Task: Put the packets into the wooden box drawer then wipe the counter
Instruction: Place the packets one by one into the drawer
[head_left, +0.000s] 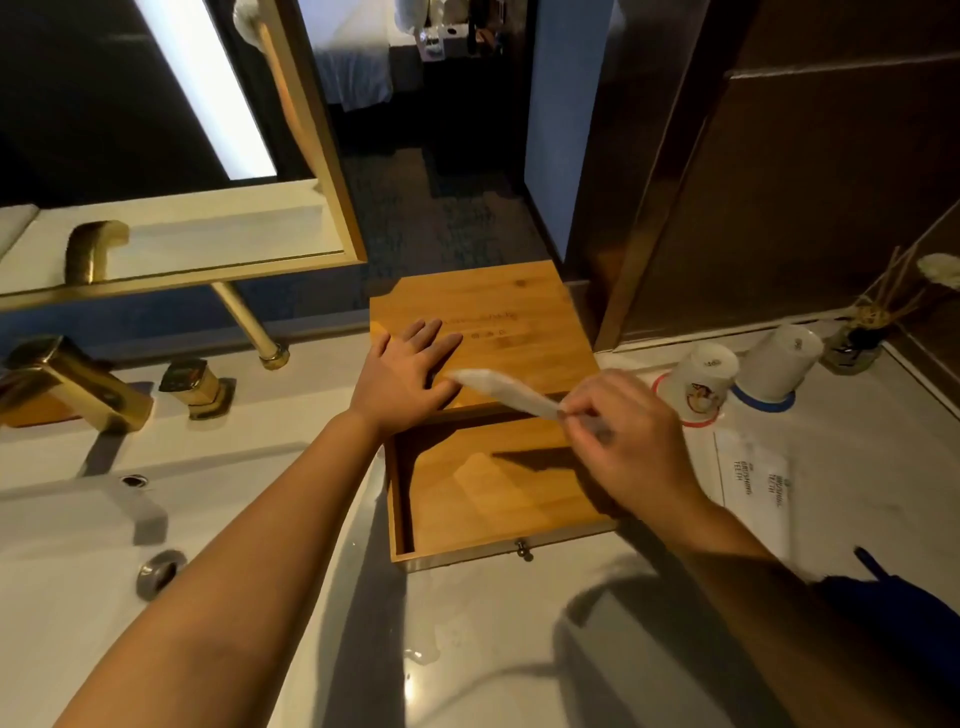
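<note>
Pinching a white packet (511, 393), right hand (626, 441) fingers hold it over the open drawer (498, 488) | left hand (402, 371) fingers spread flat on wooden box (498, 317) lid | more packets (756, 480) on bench (519, 634) right of those fingers | drawer floor bare below.

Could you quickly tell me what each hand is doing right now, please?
Left hand: open, flat on the box top.
Right hand: pinching a packet above the open drawer.
</note>
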